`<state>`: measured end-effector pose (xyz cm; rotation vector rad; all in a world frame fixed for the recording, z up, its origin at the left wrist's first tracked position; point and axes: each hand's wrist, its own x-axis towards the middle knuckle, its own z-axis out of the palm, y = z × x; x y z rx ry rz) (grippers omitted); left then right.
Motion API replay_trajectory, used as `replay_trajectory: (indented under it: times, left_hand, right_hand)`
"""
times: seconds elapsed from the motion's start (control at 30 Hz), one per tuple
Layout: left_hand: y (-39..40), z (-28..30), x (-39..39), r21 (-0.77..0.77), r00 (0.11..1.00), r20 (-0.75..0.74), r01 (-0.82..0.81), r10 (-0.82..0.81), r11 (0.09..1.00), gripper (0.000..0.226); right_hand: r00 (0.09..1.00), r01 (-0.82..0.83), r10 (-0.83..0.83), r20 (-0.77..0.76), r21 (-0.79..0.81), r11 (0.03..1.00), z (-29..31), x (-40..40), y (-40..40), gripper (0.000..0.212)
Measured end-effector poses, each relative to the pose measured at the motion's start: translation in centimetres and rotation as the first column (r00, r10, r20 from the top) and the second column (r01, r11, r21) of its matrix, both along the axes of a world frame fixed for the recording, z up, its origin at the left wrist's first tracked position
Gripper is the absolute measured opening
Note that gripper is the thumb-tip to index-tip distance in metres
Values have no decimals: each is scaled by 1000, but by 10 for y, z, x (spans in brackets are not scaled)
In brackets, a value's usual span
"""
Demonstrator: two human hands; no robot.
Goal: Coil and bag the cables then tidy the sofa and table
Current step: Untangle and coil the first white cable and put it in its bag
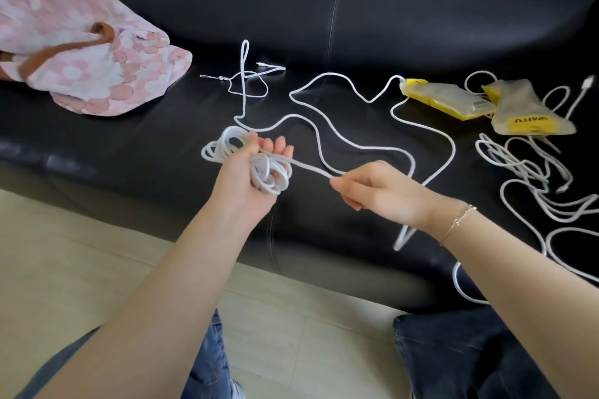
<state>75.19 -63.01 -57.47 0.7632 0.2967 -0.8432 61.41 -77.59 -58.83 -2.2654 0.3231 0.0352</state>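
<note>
My left hand [249, 172] holds several white loops of a coiled cable [227, 146] over the black sofa seat [129, 139]. A taut stretch of the same cable runs to my right hand [372, 191], which pinches it between thumb and fingers. The loose rest of this white cable [366, 146] snakes across the seat toward a yellow and clear bag [447, 100]. A second such bag [528, 113] lies at the right. A thin white cable [246, 81] lies behind my left hand. More white cables [534, 185] are tangled at the right.
A pink flowered cloth bag [81, 52] with a brown strap lies on the sofa at the left. Pale floor tiles [97, 269] show below the sofa's front edge. My knees in blue jeans [463, 356] are at the bottom.
</note>
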Motion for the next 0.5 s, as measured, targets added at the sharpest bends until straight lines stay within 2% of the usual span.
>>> replay_trajectory:
  times: [0.1, 0.17, 0.23, 0.3, 0.4, 0.5]
  left_hand:
    - [6, 2, 6, -133, 997, -64, -58, 50, 989, 13]
    - [5, 2, 5, -86, 998, -49, -47, 43, 995, 14]
    - [3, 0, 5, 77, 998, 49, 26, -29, 997, 27]
    - [1, -3, 6, 270, 978, 174, 68, -118, 960, 33]
    - [2, -6, 12, 457, 924, 322, 39, -206, 888, 34]
    - [4, -9, 16, 636, 827, 454, -40, -332, 771, 36]
  right_hand:
    - [998, 31, -33, -59, -33, 999, -3, -2, -8, 50]
    - [993, 32, -45, -111, -110, 993, -7, -1, -10, 44]
    - [986, 27, -58, -158, -190, 981, -10, 1, -12, 38]
    - [979, 57, -100, -176, -237, 970, -8, 1, -16, 38]
    - [970, 92, -155, -187, -308, 947, -1, -2, -26, 41]
    - [972, 48, -123, -198, -347, 937, 2, -6, -31, 30]
